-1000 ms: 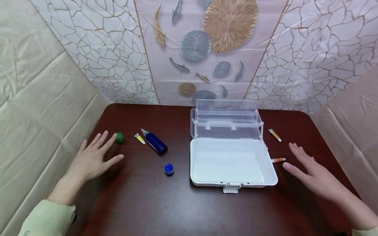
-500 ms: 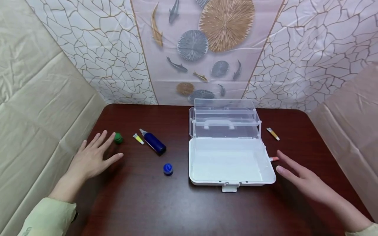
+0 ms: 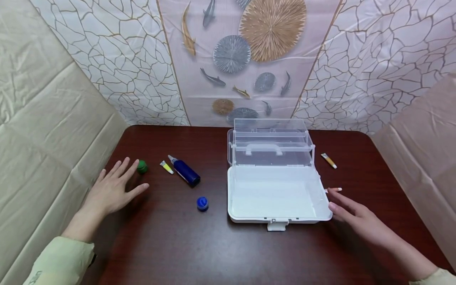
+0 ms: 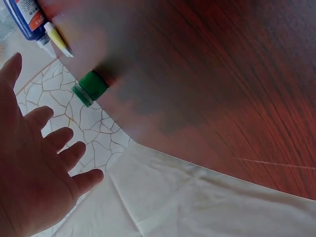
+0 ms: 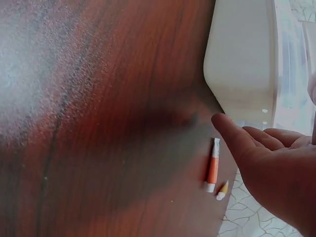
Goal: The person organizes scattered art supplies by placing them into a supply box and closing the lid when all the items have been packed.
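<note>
Hovering over the table's [image 3: 228, 253] left edge, the left hand [image 3: 112, 192] spreads its fingers wide, thumb held out to the side; a pale green sleeve [image 3: 60, 259] covers the forearm behind it. Creased beige cloth [image 3: 53, 103] hangs along that edge. Just beyond the fingertips, toward the back left corner, a squat cylindrical green jar [image 3: 142, 166] sits on the glossy, dark red-brown wood grain. Next lies a small yellow tube [image 3: 166, 167] with a flat end, then a dark blue plastic bottle [image 3: 187, 172] on its side, its tapered nozzle pointing to the back left corner. Nearer the front edge is a small round blue jar [image 3: 202, 203].

Right of the middle, well back from the front edge, stands a rectangular box [image 3: 279, 198] of smooth white plastic with rounded corners, its clear lid [image 3: 274, 155] raised toward the back edge. An orange tube [image 3: 337, 189] lies just beside the box's right wall, and an amber tube [image 3: 329, 160] lies nearer the back right corner. The right hand [image 3: 365, 221] reaches in from the right edge, thumb and forefinger apart, fingertips close to box and orange tube; whether they touch cannot be told.
</note>
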{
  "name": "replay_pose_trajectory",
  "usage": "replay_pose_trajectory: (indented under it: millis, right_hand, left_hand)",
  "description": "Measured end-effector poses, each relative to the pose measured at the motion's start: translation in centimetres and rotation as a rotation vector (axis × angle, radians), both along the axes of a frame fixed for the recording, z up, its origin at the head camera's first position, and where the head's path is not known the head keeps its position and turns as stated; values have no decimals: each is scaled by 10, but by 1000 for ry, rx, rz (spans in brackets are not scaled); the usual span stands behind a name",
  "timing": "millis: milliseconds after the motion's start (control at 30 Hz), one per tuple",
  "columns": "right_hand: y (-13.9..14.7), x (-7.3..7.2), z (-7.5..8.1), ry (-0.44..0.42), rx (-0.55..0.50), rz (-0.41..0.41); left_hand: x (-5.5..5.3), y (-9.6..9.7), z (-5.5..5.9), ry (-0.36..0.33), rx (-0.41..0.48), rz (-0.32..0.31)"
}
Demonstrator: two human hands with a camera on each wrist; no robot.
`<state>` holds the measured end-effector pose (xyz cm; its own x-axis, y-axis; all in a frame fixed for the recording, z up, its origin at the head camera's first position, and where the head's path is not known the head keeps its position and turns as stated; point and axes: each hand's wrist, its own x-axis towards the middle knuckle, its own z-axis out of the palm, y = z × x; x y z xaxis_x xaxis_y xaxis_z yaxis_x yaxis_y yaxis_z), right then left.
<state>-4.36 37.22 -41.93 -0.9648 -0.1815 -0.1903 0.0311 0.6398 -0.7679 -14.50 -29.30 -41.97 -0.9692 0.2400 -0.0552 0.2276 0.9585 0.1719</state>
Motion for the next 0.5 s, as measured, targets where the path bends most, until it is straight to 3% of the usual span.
replay_pose_trajectory:
  millis: [167, 500]
  right_hand:
    - [0, 0, -3, -35, -142, -12]
    - [1, -2, -7, -207, -342, -100]
  left_hand:
    - [-1, 0, -1, -4, -3, 0]
    - [-1, -1, -4, -10, 2, 2]
